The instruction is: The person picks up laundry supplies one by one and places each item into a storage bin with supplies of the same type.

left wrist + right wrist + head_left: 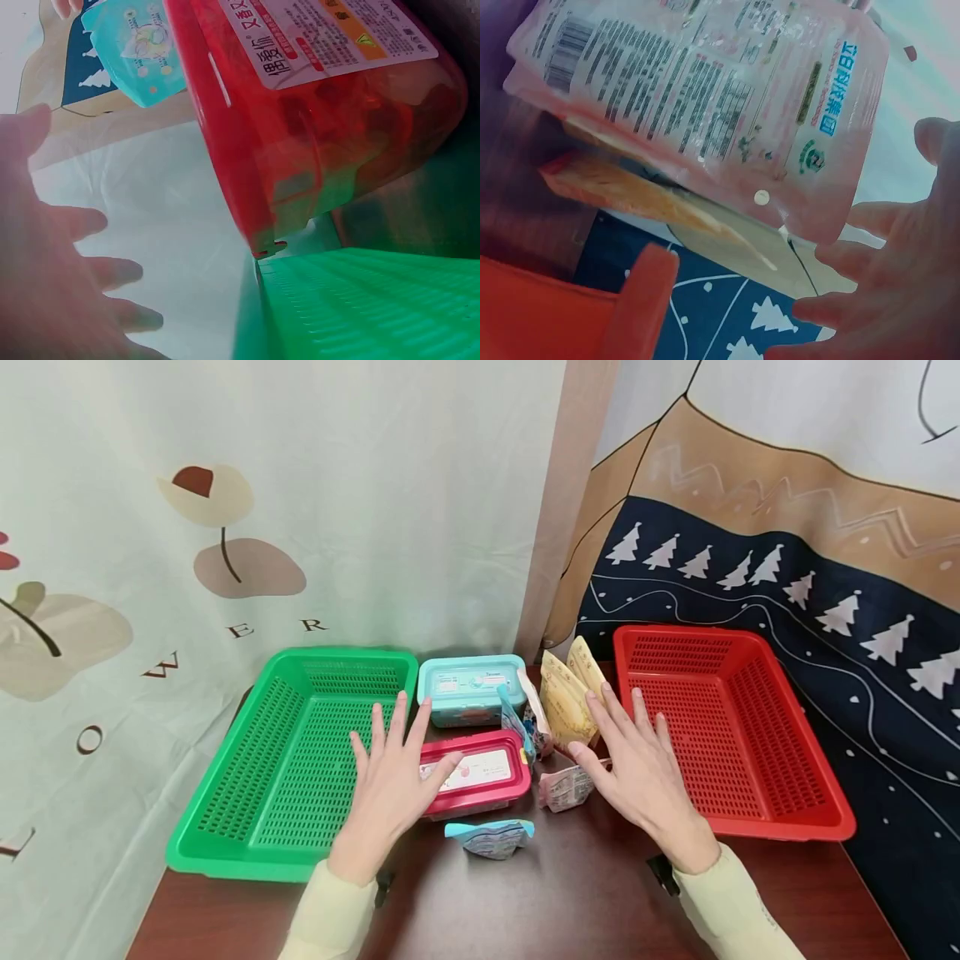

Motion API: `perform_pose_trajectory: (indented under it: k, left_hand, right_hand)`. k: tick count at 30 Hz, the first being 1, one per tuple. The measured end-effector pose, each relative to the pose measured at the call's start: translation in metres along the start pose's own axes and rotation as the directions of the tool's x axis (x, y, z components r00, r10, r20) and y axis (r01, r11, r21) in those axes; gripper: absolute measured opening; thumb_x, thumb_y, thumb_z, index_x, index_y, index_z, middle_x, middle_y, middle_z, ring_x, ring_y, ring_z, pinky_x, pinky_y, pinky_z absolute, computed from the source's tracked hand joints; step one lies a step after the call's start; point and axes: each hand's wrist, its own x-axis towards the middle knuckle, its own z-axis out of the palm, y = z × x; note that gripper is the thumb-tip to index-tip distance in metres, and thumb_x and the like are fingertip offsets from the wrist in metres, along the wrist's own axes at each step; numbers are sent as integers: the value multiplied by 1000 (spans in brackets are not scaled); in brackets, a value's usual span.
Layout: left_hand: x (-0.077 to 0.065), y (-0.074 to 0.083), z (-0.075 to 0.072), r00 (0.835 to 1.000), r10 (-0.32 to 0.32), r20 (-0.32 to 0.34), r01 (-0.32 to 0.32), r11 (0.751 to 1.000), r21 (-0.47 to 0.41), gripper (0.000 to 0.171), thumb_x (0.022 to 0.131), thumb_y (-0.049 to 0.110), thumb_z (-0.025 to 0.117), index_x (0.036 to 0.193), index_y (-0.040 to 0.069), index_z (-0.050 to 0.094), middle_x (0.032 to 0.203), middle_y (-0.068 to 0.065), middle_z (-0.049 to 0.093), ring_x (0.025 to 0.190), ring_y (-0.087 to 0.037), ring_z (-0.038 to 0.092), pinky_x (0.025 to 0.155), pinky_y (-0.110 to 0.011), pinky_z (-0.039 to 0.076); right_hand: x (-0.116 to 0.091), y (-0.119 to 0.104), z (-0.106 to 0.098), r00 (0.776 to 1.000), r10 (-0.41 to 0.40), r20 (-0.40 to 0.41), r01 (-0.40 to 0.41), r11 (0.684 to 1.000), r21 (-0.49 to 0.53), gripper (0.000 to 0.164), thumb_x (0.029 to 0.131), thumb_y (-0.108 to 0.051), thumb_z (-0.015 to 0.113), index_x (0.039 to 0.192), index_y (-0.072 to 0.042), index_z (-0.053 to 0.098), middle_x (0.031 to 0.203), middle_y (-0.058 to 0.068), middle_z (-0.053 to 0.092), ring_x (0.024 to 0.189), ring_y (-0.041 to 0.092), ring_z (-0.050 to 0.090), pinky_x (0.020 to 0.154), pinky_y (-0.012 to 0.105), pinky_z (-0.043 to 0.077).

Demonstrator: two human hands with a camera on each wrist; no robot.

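Observation:
Fingers spread, my left hand (393, 785) hovers between the green basket (300, 852) and a red-lidded plastic box (480, 772), overlapping both in the head view. In the left wrist view that box (322, 127) shows clear sides and a printed label, apart from the fingers. My right hand (637, 768), also spread and holding nothing, is over the gap between the yellow pouches (562, 697) and the red basket (735, 827). Near its thumb stands a small pink pouch (564, 789); the right wrist view shows the pouch's (705, 97) printed back.
A light-blue lidded box (471, 689) stands behind the red-lidded one. Blue and white pouches (534, 714) stand upright beside it. Nearest the front of the brown table (525, 902) is a blue-topped pouch (491, 837). Printed curtains (412, 510) hang behind.

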Motion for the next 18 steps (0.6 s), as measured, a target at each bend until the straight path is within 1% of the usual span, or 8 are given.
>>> perform_pose_trajectory:
  k: [5, 7, 9, 11, 14, 16, 18]
  left_hand:
    - [-6, -4, -2, 998, 21, -61, -25, 998, -58, 89, 96, 64, 58, 166, 19, 25, 173, -14, 12, 156, -48, -1, 114, -78, -3]
    - [-9, -6, -2, 995, 31, -90, -40, 994, -100, 88, 96, 61, 60, 165, 18, 28, 172, -13, 15, 157, -46, 0, 115, -77, -3]
    - [-12, -7, -1, 991, 50, -123, -70, 985, -157, 85, 96, 57, 63, 164, 16, 31, 171, -12, 19, 157, -44, 4, 117, -75, -1]
    - [-14, -8, -1, 984, 78, -160, -113, 969, -221, 81, 96, 52, 66, 162, 14, 37, 170, -10, 25, 158, -40, 9, 120, -71, 3]
    - [-17, -10, 0, 966, 139, -219, -201, 935, -292, 74, 96, 42, 69, 158, 12, 43, 167, -7, 34, 157, -35, 18, 122, -65, 14]
    - [-19, -11, 0, 953, 178, -243, -254, 910, -328, 70, 96, 37, 69, 157, 12, 46, 165, -4, 37, 156, -32, 23, 120, -65, 23]
    - [-21, -11, 0, 944, 215, -249, -295, 887, -354, 69, 94, 32, 70, 156, 13, 46, 164, -2, 38, 155, -31, 27, 115, -67, 31]
  right_hand:
    - [-5, -5, 1, 1000, -13, -21, 14, 999, 41, 79, 102, -63, 48, 164, -16, 33, 170, 10, 25, 158, 39, 9, 120, 69, 12]
    - [-7, -8, 1, 999, -19, -34, 21, 998, 63, 78, 102, -61, 50, 163, -15, 34, 169, 10, 26, 158, 37, 11, 121, 67, 13]
    - [-10, -10, 2, 998, -32, -44, 36, 995, 88, 77, 102, -58, 52, 163, -13, 34, 169, 10, 26, 157, 38, 12, 122, 65, 14]
    - [-13, -14, 4, 998, -48, -49, 54, 991, 125, 76, 103, -55, 53, 163, -13, 32, 169, 9, 26, 157, 38, 14, 122, 64, 16]
    - [-17, -19, 7, 994, -90, -60, 100, 977, 189, 75, 104, -49, 56, 164, -13, 30, 169, 8, 27, 156, 38, 18, 122, 61, 20]
    - [-20, -23, 9, 991, -115, -70, 128, 965, 231, 74, 103, -45, 58, 164, -13, 30, 169, 6, 28, 156, 37, 21, 121, 60, 24]
    - [-23, -27, 10, 987, -139, -85, 156, 953, 258, 74, 102, -42, 61, 164, -13, 32, 169, 5, 29, 155, 36, 24, 118, 62, 28]
